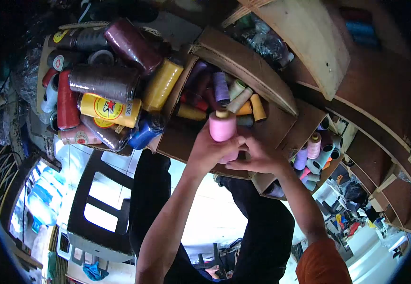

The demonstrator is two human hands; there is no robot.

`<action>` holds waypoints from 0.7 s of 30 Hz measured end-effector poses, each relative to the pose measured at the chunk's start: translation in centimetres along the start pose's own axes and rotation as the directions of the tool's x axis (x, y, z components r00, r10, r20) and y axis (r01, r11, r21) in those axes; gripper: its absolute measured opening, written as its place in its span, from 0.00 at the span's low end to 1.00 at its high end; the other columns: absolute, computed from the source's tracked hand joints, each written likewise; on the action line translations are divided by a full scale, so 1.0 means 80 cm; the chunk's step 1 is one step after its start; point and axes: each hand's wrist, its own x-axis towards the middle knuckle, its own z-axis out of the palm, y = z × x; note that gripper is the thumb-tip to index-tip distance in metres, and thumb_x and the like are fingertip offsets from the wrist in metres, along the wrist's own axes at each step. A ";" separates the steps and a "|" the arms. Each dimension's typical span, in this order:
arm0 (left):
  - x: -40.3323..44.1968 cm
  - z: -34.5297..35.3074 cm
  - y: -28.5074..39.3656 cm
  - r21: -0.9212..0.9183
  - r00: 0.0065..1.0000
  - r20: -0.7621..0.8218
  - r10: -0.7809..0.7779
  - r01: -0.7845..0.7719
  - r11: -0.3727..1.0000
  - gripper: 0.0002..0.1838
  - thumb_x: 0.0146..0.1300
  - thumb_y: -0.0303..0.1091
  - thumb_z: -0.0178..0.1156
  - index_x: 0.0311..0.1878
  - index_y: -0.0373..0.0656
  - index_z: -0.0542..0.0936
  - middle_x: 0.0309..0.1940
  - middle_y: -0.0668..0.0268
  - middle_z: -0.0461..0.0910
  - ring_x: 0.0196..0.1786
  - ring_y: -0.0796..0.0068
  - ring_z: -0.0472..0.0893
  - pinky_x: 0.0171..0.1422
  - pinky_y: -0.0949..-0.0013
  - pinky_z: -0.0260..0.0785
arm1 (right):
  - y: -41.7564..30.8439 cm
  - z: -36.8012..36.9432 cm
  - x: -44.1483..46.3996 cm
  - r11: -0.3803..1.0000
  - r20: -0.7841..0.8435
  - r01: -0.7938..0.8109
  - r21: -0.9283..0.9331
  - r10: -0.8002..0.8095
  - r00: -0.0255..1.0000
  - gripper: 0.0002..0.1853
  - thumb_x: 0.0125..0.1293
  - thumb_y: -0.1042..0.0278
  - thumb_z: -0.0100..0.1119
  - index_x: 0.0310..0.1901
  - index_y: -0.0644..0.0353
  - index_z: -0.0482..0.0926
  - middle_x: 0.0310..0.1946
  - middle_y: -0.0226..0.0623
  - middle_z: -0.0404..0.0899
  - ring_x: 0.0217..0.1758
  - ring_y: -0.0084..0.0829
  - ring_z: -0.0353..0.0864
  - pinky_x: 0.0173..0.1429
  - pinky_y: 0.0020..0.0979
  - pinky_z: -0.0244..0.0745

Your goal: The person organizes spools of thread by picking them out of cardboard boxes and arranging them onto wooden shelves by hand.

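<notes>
A pink thread spool (pixel 223 127) stands nearly upright between my hands, its pale tip pointing away from me. My left hand (pixel 208 152) wraps round its side, thumb across the front. On the other side, my right hand (pixel 261 157) has its fingers closed at the lower part of the spool, which they partly hide. Just beyond is an open cardboard box (pixel 179 139) with several loose spools in it, among them a purple spool (pixel 221 88), a light green spool (pixel 236 88), a beige spool (pixel 240 100) and an orange spool (pixel 258 108).
At the left, large wrapped thread cones are heaped high, including a yellow cone (pixel 111 110) and a maroon cone (pixel 133 46). Another box at the right holds a pink-and-white spool (pixel 314 146) and others. A black plastic chair (pixel 85 189) stands at lower left; wooden shelving (pixel 380 156) curves along the right.
</notes>
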 end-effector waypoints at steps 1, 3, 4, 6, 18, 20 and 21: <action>-0.002 -0.003 0.009 0.078 0.998 -0.041 -0.052 0.055 0.995 0.30 0.49 0.37 0.72 0.52 0.34 0.71 0.35 0.61 0.80 0.37 0.74 0.80 0.44 0.72 0.74 | 0.004 -0.002 0.004 0.997 -0.044 -0.017 0.069 0.020 0.999 0.31 0.50 0.58 0.71 0.54 0.60 0.72 0.44 0.41 0.79 0.47 0.33 0.79 0.49 0.35 0.75; 0.000 -0.009 0.004 0.312 0.982 -0.186 0.013 0.047 0.949 0.25 0.49 0.36 0.71 0.48 0.36 0.74 0.34 0.64 0.80 0.36 0.76 0.80 0.43 0.72 0.74 | 0.032 -0.019 0.027 0.977 -0.204 -0.082 0.196 0.122 0.971 0.31 0.52 0.56 0.69 0.55 0.61 0.72 0.45 0.42 0.79 0.49 0.34 0.79 0.51 0.34 0.74; 0.001 -0.010 0.003 0.422 0.967 -0.248 0.059 0.053 0.905 0.23 0.49 0.36 0.71 0.47 0.37 0.75 0.33 0.65 0.81 0.36 0.78 0.80 0.43 0.72 0.73 | 0.053 -0.027 0.052 0.984 -0.283 -0.120 0.132 0.154 0.947 0.30 0.54 0.55 0.67 0.55 0.61 0.72 0.46 0.43 0.79 0.50 0.35 0.79 0.52 0.34 0.74; 0.001 -0.012 0.003 0.392 0.954 -0.299 0.001 0.122 0.912 0.20 0.50 0.37 0.71 0.43 0.39 0.78 0.35 0.67 0.81 0.36 0.80 0.79 0.42 0.73 0.72 | 0.084 -0.030 0.105 0.972 -0.405 -0.210 -0.108 0.151 0.902 0.28 0.58 0.52 0.63 0.56 0.62 0.72 0.47 0.46 0.78 0.51 0.37 0.79 0.53 0.35 0.74; -0.002 -0.034 0.018 0.178 0.896 -0.432 -0.103 0.197 0.964 0.29 0.54 0.51 0.67 0.52 0.40 0.76 0.41 0.65 0.78 0.43 0.75 0.76 0.49 0.71 0.67 | -0.005 0.032 0.040 0.967 -0.340 -0.153 0.202 0.215 0.915 0.29 0.56 0.45 0.61 0.49 0.64 0.77 0.43 0.48 0.80 0.48 0.38 0.80 0.50 0.34 0.73; -0.002 -0.031 0.013 0.050 0.955 -0.291 0.050 -0.037 0.998 0.27 0.54 0.46 0.69 0.51 0.38 0.74 0.43 0.65 0.77 0.46 0.78 0.75 0.52 0.72 0.67 | -0.032 0.059 0.005 0.961 -0.330 -0.261 0.095 0.278 0.902 0.31 0.55 0.54 0.66 0.55 0.66 0.71 0.49 0.52 0.75 0.52 0.43 0.77 0.53 0.37 0.71; -0.003 -0.029 0.015 -0.011 0.975 -0.221 0.020 -0.023 1.000 0.29 0.54 0.45 0.69 0.53 0.38 0.72 0.45 0.64 0.76 0.47 0.76 0.75 0.54 0.71 0.67 | -0.040 0.071 -0.003 0.983 -0.383 -0.175 -0.061 0.139 0.913 0.31 0.55 0.57 0.66 0.57 0.66 0.70 0.50 0.50 0.75 0.51 0.43 0.77 0.53 0.36 0.71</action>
